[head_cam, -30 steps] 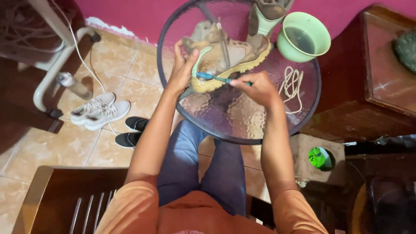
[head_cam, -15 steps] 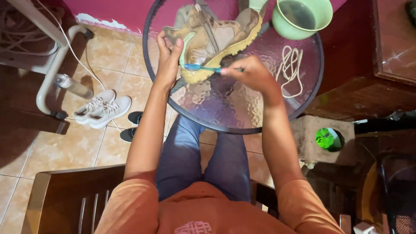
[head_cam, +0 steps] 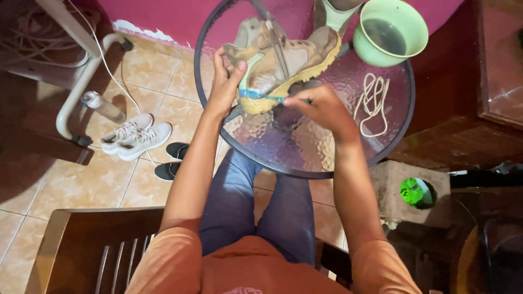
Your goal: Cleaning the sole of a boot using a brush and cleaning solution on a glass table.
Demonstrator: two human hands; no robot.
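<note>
Our left hand (head_cam: 224,87) gripped the toe end of a tan boot (head_cam: 283,60) tilted on the round glass desk (head_cam: 305,147). Our right hand (head_cam: 321,109) pinched a blue toothbrush (head_cam: 261,96) against its yellowish sole. Green bowl (head_cam: 389,32) and coiled lace (head_cam: 372,103) lay just beside.

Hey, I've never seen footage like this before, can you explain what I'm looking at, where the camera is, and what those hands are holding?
The camera sits on a person's head and looks straight down, so you see their own arms, lap and the chair under them. There is no machine here, only two bare hands. The left hand grips the toe end of a tan shoe lying on a round glass table. The right hand holds a blue toothbrush against the shoe's yellow sole. Also on the table are a green bowl of water and loose shoelaces. On the tiled floor to the left lie white sneakers.
</note>
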